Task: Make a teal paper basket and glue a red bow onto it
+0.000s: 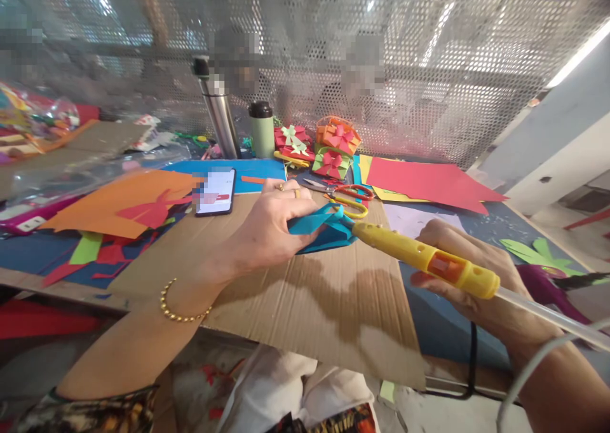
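My left hand (281, 223) is closed around a folded blue paper piece (328, 236) above the cardboard sheet (352, 312). In my right hand (467, 274) is a yellow hot glue gun (400, 239), with a clear glue stick (538, 309) sticking out of its back end. The gun's nozzle meets the right end of the blue paper; whether glue is flowing cannot be seen. Just beyond my left hand lie scissors with red handles (359, 191) and a pair of yellow handles (352, 207).
Small paper gift boxes with bows (333, 150) stand at the back beside a green bottle (262, 131) and a steel flask (222, 118). A phone (216, 191) lies left, near orange paper (128, 198). Red sheets (429, 182) lie right. A grey cable (528, 369) crosses my right wrist.
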Available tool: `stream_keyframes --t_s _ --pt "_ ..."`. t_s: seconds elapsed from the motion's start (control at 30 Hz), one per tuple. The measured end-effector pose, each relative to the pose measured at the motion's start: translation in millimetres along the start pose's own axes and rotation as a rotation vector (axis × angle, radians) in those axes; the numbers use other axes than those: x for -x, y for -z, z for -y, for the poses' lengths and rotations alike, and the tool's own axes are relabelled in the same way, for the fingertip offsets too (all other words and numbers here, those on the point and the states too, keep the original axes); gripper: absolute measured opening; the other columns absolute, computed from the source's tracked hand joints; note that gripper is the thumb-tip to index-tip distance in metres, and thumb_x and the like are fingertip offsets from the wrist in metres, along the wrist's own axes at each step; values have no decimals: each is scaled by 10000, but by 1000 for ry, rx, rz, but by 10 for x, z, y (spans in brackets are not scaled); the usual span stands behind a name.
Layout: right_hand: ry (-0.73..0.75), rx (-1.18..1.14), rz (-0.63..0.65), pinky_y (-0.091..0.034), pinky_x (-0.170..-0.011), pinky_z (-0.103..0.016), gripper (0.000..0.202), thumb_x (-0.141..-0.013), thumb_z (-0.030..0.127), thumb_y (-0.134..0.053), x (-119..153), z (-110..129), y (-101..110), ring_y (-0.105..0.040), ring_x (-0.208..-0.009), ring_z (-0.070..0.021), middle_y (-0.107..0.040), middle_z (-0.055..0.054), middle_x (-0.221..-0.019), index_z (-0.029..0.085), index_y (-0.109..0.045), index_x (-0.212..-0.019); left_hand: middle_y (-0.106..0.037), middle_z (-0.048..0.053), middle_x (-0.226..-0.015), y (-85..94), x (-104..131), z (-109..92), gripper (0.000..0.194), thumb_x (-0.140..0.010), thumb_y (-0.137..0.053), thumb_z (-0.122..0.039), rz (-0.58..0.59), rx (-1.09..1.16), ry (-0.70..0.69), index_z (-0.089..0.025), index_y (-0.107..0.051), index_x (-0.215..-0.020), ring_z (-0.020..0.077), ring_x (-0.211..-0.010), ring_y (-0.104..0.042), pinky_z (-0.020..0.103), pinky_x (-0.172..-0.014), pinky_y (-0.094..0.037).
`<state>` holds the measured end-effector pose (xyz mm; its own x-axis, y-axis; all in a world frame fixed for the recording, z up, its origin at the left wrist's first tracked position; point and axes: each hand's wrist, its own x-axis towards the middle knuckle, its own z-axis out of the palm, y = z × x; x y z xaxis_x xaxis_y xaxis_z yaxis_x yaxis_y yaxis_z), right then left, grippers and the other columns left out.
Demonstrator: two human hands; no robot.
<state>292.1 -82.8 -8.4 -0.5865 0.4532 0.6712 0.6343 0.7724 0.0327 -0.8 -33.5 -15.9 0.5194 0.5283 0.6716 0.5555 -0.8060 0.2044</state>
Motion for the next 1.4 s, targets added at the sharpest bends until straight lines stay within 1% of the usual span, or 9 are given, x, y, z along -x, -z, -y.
stream_keyframes --t_s 0.13,0.27,0.53,0.67,0.83,0.97,1.1,1.23,1.4 --pt "-3 -17 -5 -387 -411 -153 434 -1119 614 -371 -27 9 21 -493 -430 -54 -502 94 -647 271 -449 -866 -697 0 -752 1 -1 -6 436 -1085 -572 -498 -37 -34 -27 -219 -745 -799 171 -756 -568 416 -891 -360" --pt "-14 -75 4 -410 -422 -160 449 -1106 624 -406 -51 36 24 -516 -444 -62 -535 82 -645 265 -482 -847 -719 0 -770 -7 0 -12 441 -1093 -560 -523 -71 -35 -66 -233 -783 -847 168 -764 -579 421 -891 -344" --pt "-84 -167 5 -397 -368 -200 517 -1048 693 -494 -45 23 74 -499 -395 -87 -564 62 -598 250 -540 -785 -723 5 -782 12 -3 -14 402 -1073 -597 -512 -27 -46 -17 -244 -777 -833 180 -793 -595 428 -934 -354" --pt "-71 -150 0 -371 -355 -187 505 -1065 675 -474 -44 6 94 -478 -376 -75 -543 74 -587 252 -530 -794 -706 3 -765 17 -3 -4 388 -1062 -613 -500 -22 -48 -8 -243 -769 -817 181 -794 -586 422 -929 -362" --pt "-27 -155 -9 -386 -383 -152 485 -1083 646 -465 -92 58 87 -493 -403 -56 -552 79 -605 250 -516 -810 -704 1 -764 25 -1 -22 408 -1076 -577 -515 0 -36 -4 -246 -780 -846 177 -784 -576 423 -928 -355" --pt "-47 -138 -13 -399 -386 -162 514 -1081 658 -450 -110 65 77 -500 -401 -63 -538 74 -591 246 -507 -779 -705 -4 -766 16 2 -28 382 -1081 -584 -491 -9 -21 -18 -245 -785 -868 170 -773 -574 422 -931 -350" --pt "-82 -146 10 -383 -366 -191 522 -1066 681 -457 -65 24 89 -491 -389 -79 -536 72 -583 253 -513 -773 -691 -5 -742 11 -5 -27 414 -1072 -601 -507 -42 -18 -22 -238 -763 -804 171 -769 -576 417 -926 -359" --pt "-90 -183 5 -350 -353 -203 514 -1054 682 -497 -49 23 100 -448 -384 -84 -509 77 -578 260 -496 -760 -699 -2 -745 19 -13 -32 442 -1067 -589 -550 -20 -22 3 -243 -755 -797 177 -772 -579 426 -940 -367" --pt "-90 -219 7 -371 -387 -193 523 -1057 685 -485 -80 51 73 -474 -412 -80 -537 66 -593 252 -517 -766 -710 8 -755 13 -9 -42 480 -1091 -529 -559 -3 -18 -8 -239 -768 -824 176 -769 -576 430 -930 -358"
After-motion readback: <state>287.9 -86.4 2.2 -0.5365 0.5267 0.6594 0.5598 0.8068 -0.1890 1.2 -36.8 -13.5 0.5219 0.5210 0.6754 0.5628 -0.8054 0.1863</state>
